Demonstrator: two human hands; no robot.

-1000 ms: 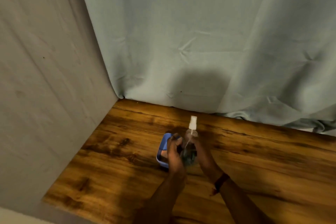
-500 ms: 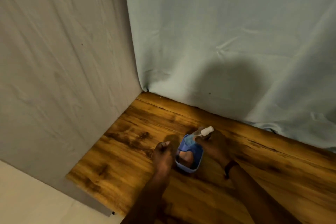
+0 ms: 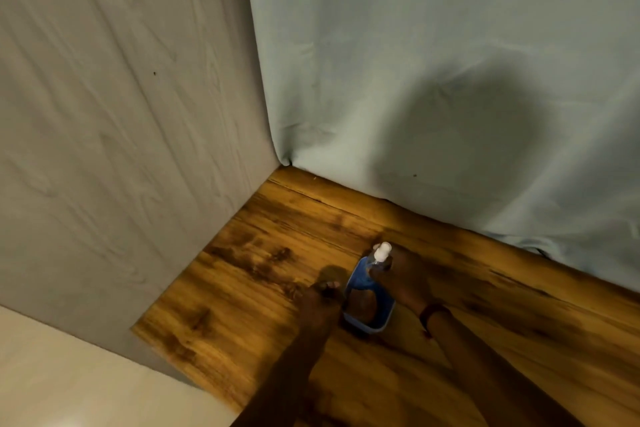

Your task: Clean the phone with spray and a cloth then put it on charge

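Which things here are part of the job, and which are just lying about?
Job: phone in blue case; spray bottle, gripped by the right hand; left hand beside the phone.
Just there: table, backdrop curtains, wristband.

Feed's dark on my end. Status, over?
Right hand grips spray bottle, nozzle at phone far end. Left hand at phone's left edge, grip unclear. No cloth or charger in view.

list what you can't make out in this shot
- Head view: spray bottle body, hidden behind the right hand; only its white nozzle shows.
- Head view: left hand by the phone, too dark and blurred to tell its grip.
- Cloth, charger: nowhere in head view.
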